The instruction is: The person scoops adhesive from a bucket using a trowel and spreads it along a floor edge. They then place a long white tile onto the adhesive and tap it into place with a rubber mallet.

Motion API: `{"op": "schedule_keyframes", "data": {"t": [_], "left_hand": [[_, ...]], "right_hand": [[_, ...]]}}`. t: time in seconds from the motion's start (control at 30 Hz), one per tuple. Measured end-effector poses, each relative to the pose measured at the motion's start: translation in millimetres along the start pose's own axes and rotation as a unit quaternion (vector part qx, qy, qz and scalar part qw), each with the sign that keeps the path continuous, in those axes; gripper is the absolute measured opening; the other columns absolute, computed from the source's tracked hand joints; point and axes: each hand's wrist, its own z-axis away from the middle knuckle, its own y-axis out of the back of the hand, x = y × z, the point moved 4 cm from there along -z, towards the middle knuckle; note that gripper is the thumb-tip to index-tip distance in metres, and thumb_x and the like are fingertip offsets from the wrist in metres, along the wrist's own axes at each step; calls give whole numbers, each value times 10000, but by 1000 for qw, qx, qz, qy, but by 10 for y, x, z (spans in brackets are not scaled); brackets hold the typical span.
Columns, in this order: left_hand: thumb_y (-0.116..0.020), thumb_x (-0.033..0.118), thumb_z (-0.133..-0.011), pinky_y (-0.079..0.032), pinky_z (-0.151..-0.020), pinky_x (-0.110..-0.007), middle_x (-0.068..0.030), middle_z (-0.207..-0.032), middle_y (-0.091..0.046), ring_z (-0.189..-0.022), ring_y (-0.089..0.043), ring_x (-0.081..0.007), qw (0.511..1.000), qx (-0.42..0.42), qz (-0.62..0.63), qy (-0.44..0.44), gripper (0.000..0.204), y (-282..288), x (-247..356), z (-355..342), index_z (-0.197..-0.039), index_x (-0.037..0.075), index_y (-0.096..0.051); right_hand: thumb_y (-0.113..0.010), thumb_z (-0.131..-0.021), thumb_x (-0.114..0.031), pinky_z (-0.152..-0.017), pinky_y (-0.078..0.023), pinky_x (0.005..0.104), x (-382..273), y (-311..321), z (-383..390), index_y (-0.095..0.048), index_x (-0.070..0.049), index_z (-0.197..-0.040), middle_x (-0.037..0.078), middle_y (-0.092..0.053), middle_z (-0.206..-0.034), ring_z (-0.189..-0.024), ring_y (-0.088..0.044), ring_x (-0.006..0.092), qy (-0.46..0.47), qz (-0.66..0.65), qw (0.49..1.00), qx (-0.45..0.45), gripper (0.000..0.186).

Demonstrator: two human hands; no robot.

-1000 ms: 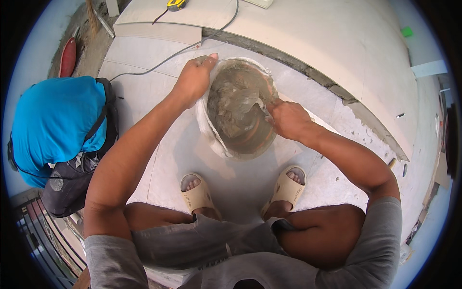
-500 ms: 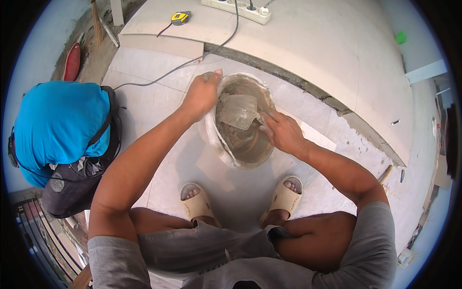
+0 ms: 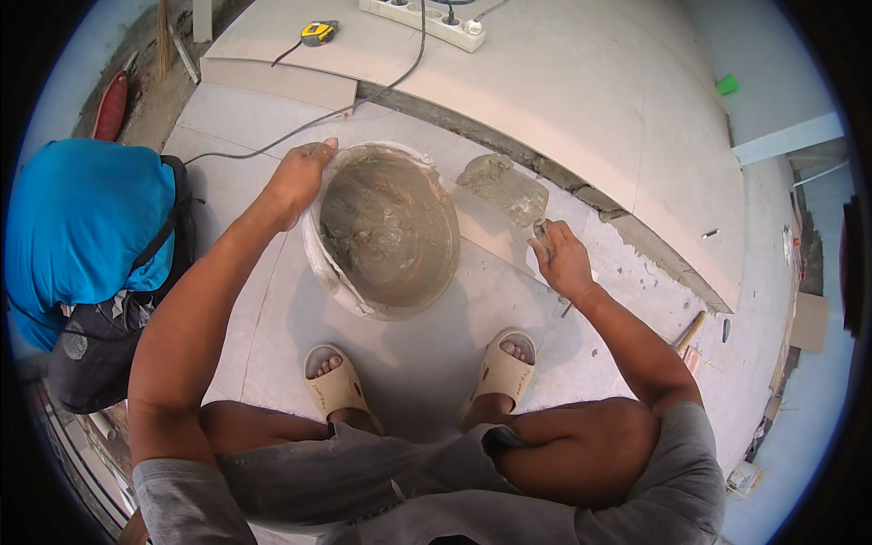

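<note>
A round bucket (image 3: 318, 241) of wet grey mortar (image 3: 381, 218) stands tilted on the tiles in front of my feet, its mouth turned up toward me. My left hand (image 3: 302, 182) grips its rim at the upper left, thumb along the edge. To the right of the bucket, my right hand (image 3: 565, 259) is closed around the handle of a trowel (image 3: 527, 202). The trowel's wide blade carries a lump of mortar (image 3: 490, 174) toward its far end. The blade is apart from the bucket, over the floor near the step's edge.
A person in a blue shirt (image 3: 95, 232) crouches close on my left. Beyond the mortar-edged step (image 3: 509, 136) lie a yellow tape measure (image 3: 319, 34) and a white power strip (image 3: 427, 23). A dark cable (image 3: 300, 136) runs across the tiles behind the bucket.
The trowel has come up out of the bucket and moved right with my right hand, now bearing mortar. My left hand keeps its hold on the rim. The whole view has shifted slightly.
</note>
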Motion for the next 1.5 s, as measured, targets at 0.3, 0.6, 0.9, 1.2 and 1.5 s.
{"op": "schedule_keyframes", "data": {"t": [0.3,0.6,0.9,1.2,1.5], "left_hand": [[-493,450,-979,-460,-908,-371,-194,-1069,-639,-992,-597,-236,992,34,-120,-33,583,103,194,169,-1143,-101,-589],[-494,477,-974,-429,-969,-383,-240,-1149,-617,-1072,-590,-283,986,-7,-168,-2,640,76,214,-59,-1217,-114,-541],[-502,525,-951,-367,-1054,-429,-311,-1295,-516,-1241,-493,-367,990,-10,-143,3,746,191,91,-202,-1294,-137,-471],[-507,529,-948,-367,-1063,-428,-318,-1331,-484,-1266,-470,-368,987,-13,-163,1,764,32,226,-54,-1325,-132,-439],[-546,524,-921,-361,-1048,-421,-293,-1308,-512,-1242,-481,-338,989,-3,-145,10,759,99,175,-25,-1314,-119,-453]], "right_hand": [[-622,-879,-258,-830,-515,478,448,-48,-534,-610,45,-1033,281,-649,-946,-914,-638,427,-84,79,987,-109,339],[-646,-902,-274,-543,-503,386,236,470,-949,-598,86,-820,168,-584,-627,-559,-600,261,-222,-13,961,-163,372],[-646,-889,-270,-737,-526,424,-252,975,-680,-629,112,-1079,277,-660,-781,-743,-662,397,-147,95,976,-128,427],[-610,-861,-231,-837,-496,448,-1375,458,-440,-633,63,-1078,292,-655,-922,-891,-642,416,28,-69,918,-390,366],[-574,-856,-138,-821,-519,456,-1778,-269,-489,-649,41,-1008,226,-676,-919,-932,-657,378,155,38,897,-413,247]]}}
